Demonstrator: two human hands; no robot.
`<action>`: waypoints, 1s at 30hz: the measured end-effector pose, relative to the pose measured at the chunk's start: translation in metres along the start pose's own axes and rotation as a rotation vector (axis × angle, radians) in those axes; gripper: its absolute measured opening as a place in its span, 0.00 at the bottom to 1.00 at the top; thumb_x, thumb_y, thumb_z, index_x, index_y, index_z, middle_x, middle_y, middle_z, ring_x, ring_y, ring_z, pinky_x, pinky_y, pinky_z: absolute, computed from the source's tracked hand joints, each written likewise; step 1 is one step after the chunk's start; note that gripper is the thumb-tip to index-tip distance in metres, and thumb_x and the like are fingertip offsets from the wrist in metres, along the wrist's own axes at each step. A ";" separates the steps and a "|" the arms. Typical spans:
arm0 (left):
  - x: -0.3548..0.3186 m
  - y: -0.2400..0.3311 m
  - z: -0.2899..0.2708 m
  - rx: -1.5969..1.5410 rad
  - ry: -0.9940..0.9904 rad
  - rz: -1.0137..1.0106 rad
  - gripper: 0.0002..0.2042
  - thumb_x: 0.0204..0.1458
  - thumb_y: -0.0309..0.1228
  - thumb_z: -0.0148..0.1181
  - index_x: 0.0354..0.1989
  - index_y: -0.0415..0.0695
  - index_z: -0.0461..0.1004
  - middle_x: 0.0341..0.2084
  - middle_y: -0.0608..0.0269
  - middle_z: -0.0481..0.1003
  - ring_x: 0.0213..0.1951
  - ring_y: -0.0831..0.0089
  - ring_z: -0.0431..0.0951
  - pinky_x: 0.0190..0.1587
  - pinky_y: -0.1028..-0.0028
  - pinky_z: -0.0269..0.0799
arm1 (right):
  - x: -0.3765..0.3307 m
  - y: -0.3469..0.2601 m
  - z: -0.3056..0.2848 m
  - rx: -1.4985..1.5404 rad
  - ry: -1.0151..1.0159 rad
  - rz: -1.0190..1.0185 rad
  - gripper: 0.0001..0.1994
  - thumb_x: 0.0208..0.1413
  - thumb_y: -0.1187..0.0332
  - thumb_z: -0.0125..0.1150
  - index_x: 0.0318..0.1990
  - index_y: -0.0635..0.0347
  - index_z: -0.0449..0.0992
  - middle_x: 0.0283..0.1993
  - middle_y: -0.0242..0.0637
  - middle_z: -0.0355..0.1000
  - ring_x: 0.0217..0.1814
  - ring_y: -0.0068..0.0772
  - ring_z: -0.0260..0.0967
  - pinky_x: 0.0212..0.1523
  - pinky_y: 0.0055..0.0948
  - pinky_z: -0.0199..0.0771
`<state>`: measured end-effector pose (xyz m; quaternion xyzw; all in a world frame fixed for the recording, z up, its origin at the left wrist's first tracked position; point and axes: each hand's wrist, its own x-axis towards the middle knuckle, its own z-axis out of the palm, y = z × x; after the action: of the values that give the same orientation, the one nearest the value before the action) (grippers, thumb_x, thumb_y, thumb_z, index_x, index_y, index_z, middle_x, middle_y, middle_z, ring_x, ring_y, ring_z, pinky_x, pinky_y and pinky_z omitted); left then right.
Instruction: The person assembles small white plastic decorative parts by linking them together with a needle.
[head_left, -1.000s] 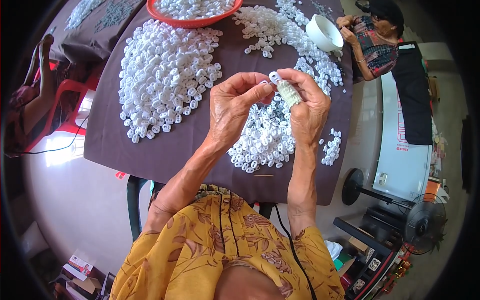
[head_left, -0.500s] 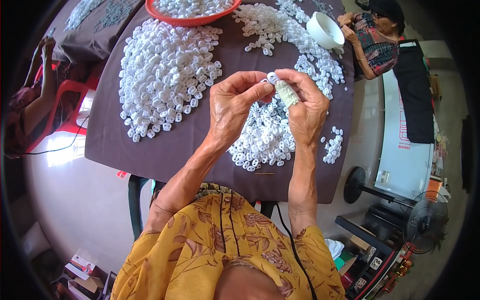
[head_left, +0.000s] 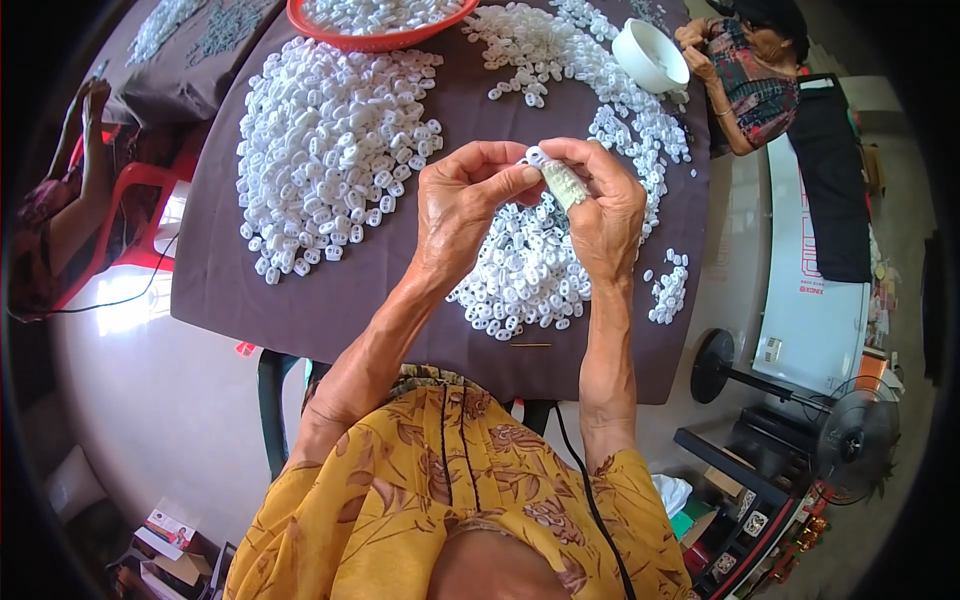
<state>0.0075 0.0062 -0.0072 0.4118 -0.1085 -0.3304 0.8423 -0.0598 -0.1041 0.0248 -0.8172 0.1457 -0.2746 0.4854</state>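
Observation:
Over the dark brown tablecloth (head_left: 270,315), my two hands meet at the fingertips around a small white oval plastic piece with two holes (head_left: 535,156). My right hand (head_left: 612,215) pinches it; a pale green cloth wrap (head_left: 565,186) covers its thumb. From the other side, my left hand (head_left: 450,210) presses thumb and forefinger together at the piece's edge; what lies between those fingertips is mostly hidden. Beneath the hands spreads a pile of similar white pieces (head_left: 520,285), partly covered by them. A thin brownish stick (head_left: 531,345) lies near the table's front edge.
A large white heap (head_left: 325,150) lies on the left, below a red basin (head_left: 385,40) of pieces. More pieces (head_left: 585,75) stretch along the far right, beside a white bowl (head_left: 648,60). A small cluster (head_left: 668,290) sits right of my forearm. Another person (head_left: 760,80) works at the right.
Both hands have shifted slightly left with the white piece between them. The pinching grip stays much the same, and the piles look unchanged.

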 end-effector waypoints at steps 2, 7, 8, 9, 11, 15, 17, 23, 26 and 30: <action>0.000 -0.001 0.000 0.035 0.011 0.029 0.09 0.45 0.24 0.60 0.34 0.34 0.73 0.26 0.58 0.75 0.27 0.73 0.76 0.34 0.76 0.73 | 0.000 0.001 0.001 0.007 -0.004 0.020 0.07 0.43 0.79 0.56 0.33 0.64 0.74 0.29 0.36 0.73 0.30 0.26 0.70 0.33 0.23 0.69; 0.002 -0.003 0.000 0.048 0.020 0.028 0.09 0.45 0.25 0.60 0.34 0.34 0.73 0.26 0.59 0.75 0.26 0.74 0.76 0.33 0.77 0.73 | -0.001 0.003 0.002 -0.012 0.001 -0.015 0.08 0.46 0.80 0.52 0.35 0.66 0.74 0.31 0.31 0.72 0.32 0.18 0.67 0.34 0.15 0.67; 0.002 -0.004 -0.001 0.056 0.026 0.018 0.08 0.46 0.26 0.59 0.34 0.35 0.73 0.26 0.59 0.75 0.26 0.75 0.76 0.33 0.77 0.73 | -0.001 0.003 0.002 -0.012 0.001 -0.012 0.08 0.46 0.80 0.52 0.35 0.66 0.74 0.31 0.31 0.72 0.32 0.18 0.67 0.34 0.15 0.67; 0.003 -0.005 -0.003 0.056 0.027 0.016 0.08 0.46 0.26 0.59 0.34 0.35 0.73 0.26 0.59 0.75 0.26 0.75 0.76 0.33 0.77 0.73 | -0.001 0.002 0.002 -0.013 0.006 0.014 0.08 0.46 0.80 0.53 0.35 0.66 0.74 0.30 0.31 0.72 0.31 0.17 0.67 0.33 0.15 0.66; 0.005 -0.006 -0.005 0.039 0.034 -0.068 0.09 0.46 0.25 0.60 0.34 0.34 0.73 0.23 0.59 0.75 0.26 0.76 0.75 0.30 0.80 0.72 | -0.001 0.002 0.002 -0.014 0.011 0.041 0.07 0.46 0.79 0.53 0.35 0.66 0.75 0.30 0.30 0.72 0.31 0.17 0.67 0.33 0.15 0.66; 0.006 -0.007 -0.004 -0.006 0.015 -0.112 0.08 0.46 0.26 0.59 0.33 0.35 0.73 0.23 0.60 0.75 0.25 0.77 0.75 0.29 0.80 0.71 | -0.001 -0.001 0.002 0.049 0.027 0.103 0.07 0.46 0.78 0.54 0.35 0.65 0.75 0.29 0.29 0.72 0.31 0.15 0.66 0.32 0.14 0.65; 0.006 -0.008 -0.005 -0.113 -0.017 -0.155 0.08 0.47 0.27 0.58 0.32 0.36 0.73 0.24 0.61 0.75 0.25 0.77 0.75 0.31 0.79 0.71 | -0.001 -0.003 0.002 0.097 0.026 0.140 0.07 0.46 0.78 0.54 0.34 0.65 0.75 0.29 0.29 0.72 0.31 0.15 0.66 0.32 0.14 0.65; 0.005 -0.002 -0.002 -0.083 -0.009 -0.170 0.08 0.48 0.29 0.58 0.31 0.36 0.73 0.23 0.61 0.75 0.25 0.77 0.75 0.31 0.79 0.71 | -0.001 -0.005 0.001 0.117 0.026 0.172 0.08 0.46 0.79 0.54 0.35 0.66 0.75 0.29 0.30 0.72 0.31 0.15 0.66 0.33 0.14 0.65; 0.003 -0.001 -0.001 -0.053 -0.009 -0.150 0.08 0.48 0.28 0.58 0.30 0.36 0.73 0.23 0.61 0.74 0.25 0.77 0.74 0.31 0.79 0.71 | -0.002 -0.006 0.001 0.145 0.025 0.191 0.08 0.46 0.80 0.53 0.35 0.66 0.75 0.30 0.31 0.72 0.31 0.16 0.66 0.34 0.14 0.65; 0.001 0.002 0.001 -0.023 -0.017 -0.141 0.07 0.47 0.28 0.57 0.30 0.36 0.73 0.23 0.61 0.74 0.24 0.78 0.74 0.30 0.79 0.71 | -0.002 -0.004 0.000 0.123 0.039 0.138 0.09 0.46 0.80 0.52 0.36 0.67 0.74 0.31 0.32 0.72 0.31 0.17 0.67 0.34 0.15 0.66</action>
<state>0.0092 0.0061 -0.0051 0.4059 -0.0824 -0.3934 0.8208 -0.0610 -0.1007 0.0280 -0.7683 0.1938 -0.2650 0.5495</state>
